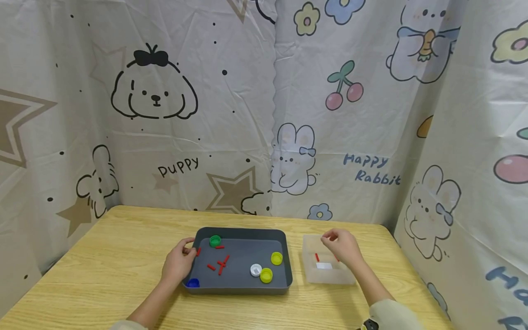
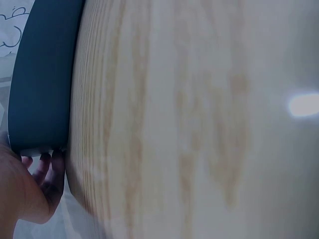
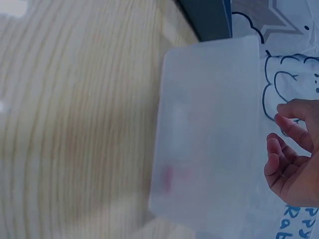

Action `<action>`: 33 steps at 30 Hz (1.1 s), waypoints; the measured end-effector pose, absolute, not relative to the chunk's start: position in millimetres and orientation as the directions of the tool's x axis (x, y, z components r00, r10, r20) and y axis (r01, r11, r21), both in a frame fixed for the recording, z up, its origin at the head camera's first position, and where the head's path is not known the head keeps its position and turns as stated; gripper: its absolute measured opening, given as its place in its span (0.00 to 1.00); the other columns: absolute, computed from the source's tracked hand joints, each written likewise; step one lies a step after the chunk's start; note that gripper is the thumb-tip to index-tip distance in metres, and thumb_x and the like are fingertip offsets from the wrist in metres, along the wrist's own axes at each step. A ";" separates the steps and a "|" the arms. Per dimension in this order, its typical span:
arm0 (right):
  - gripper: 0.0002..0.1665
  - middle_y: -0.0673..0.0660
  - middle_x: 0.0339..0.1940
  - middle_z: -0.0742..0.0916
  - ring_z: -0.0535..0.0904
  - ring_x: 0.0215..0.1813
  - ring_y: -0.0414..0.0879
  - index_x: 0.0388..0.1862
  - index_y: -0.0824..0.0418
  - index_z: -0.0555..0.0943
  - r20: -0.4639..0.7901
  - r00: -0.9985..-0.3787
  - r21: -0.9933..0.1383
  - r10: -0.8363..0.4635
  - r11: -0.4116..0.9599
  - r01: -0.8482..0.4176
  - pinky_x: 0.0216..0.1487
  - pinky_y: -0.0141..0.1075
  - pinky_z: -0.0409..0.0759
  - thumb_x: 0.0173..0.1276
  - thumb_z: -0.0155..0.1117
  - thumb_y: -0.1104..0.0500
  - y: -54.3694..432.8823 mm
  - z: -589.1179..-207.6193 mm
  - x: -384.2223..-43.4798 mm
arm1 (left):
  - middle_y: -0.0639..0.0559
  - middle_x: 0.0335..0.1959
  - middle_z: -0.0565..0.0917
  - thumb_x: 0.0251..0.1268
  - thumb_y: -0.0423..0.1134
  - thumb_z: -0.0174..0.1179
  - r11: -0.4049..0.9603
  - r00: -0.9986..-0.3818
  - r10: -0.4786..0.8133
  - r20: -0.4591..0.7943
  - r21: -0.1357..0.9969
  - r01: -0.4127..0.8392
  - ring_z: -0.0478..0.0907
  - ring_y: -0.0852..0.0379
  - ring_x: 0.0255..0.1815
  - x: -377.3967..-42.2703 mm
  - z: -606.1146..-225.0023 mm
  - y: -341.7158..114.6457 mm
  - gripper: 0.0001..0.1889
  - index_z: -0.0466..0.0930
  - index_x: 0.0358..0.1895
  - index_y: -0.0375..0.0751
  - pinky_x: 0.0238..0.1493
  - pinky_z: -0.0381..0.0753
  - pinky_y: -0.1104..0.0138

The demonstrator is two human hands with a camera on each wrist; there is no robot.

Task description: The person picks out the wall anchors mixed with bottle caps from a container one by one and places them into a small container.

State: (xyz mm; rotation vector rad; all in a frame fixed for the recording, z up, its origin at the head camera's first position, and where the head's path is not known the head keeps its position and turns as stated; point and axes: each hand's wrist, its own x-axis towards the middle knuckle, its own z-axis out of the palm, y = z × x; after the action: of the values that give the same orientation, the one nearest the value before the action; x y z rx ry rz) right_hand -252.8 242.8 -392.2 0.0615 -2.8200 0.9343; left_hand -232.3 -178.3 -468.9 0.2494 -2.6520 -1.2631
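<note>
A dark grey tray [image 1: 243, 290] lies on the table, and my left hand [image 1: 178, 262] grips its left wall, thumb by the rim and fingers outside. In the left wrist view those fingers curl against the tray's end [image 2: 42, 84]. Several short red sticks [image 1: 211, 267] are scattered over the tray's left half. My right hand [image 1: 343, 246] hovers above a translucent box [image 1: 308, 276] to the tray's right. Its fingers are loosely bent, thumb and forefinger tips close together with nothing visible between them. Inside the box show a red stick [image 1: 317, 257] and a white rectangle [image 1: 324, 266].
Round caps sit in the tray: green [image 1: 215, 241] at the back left, blue [image 1: 193, 283] in the front left corner, white [image 1: 255, 270] and two yellow caps [image 1: 266, 275] on the right. A printed curtain [image 1: 231, 137] hangs behind the wooden table [image 1: 136, 233].
</note>
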 end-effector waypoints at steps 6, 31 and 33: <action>0.09 0.59 0.36 0.83 0.75 0.35 0.47 0.34 0.61 0.83 0.195 -0.981 -0.598 -0.005 0.792 -0.123 0.29 0.35 0.71 0.60 0.62 0.56 219.6 -385.3 -255.7 | 0.42 0.40 0.82 0.65 0.39 0.51 0.621 -0.968 -0.231 0.092 0.781 -0.074 0.78 0.52 0.34 -231.8 -468.7 -179.4 0.21 0.71 0.61 0.40 0.29 0.68 0.67; 0.07 0.55 0.35 0.83 0.74 0.35 0.46 0.32 0.58 0.83 0.220 -0.970 -0.645 -0.109 0.729 -0.228 0.31 0.34 0.71 0.59 0.65 0.56 150.3 -393.7 -261.0 | 0.45 0.36 0.82 0.63 0.39 0.52 0.629 -0.965 -0.237 0.111 0.774 -0.066 0.77 0.54 0.33 -233.0 -471.3 -179.3 0.21 0.72 0.59 0.40 0.29 0.68 0.67; 0.07 0.55 0.35 0.82 0.74 0.35 0.45 0.32 0.58 0.83 0.219 -0.968 -0.640 -0.123 0.731 -0.238 0.31 0.34 0.71 0.59 0.65 0.56 145.7 -394.0 -259.7 | 0.45 0.36 0.82 0.63 0.39 0.52 0.629 -0.966 -0.235 0.110 0.775 -0.064 0.77 0.53 0.33 -232.3 -470.6 -179.0 0.21 0.72 0.59 0.40 0.29 0.68 0.67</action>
State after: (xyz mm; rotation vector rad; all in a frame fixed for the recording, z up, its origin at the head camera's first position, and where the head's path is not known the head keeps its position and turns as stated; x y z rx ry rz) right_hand -259.7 145.7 -394.0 0.2904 -2.7701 1.0570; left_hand -232.3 -179.0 -470.6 0.2466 -2.6496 -1.2490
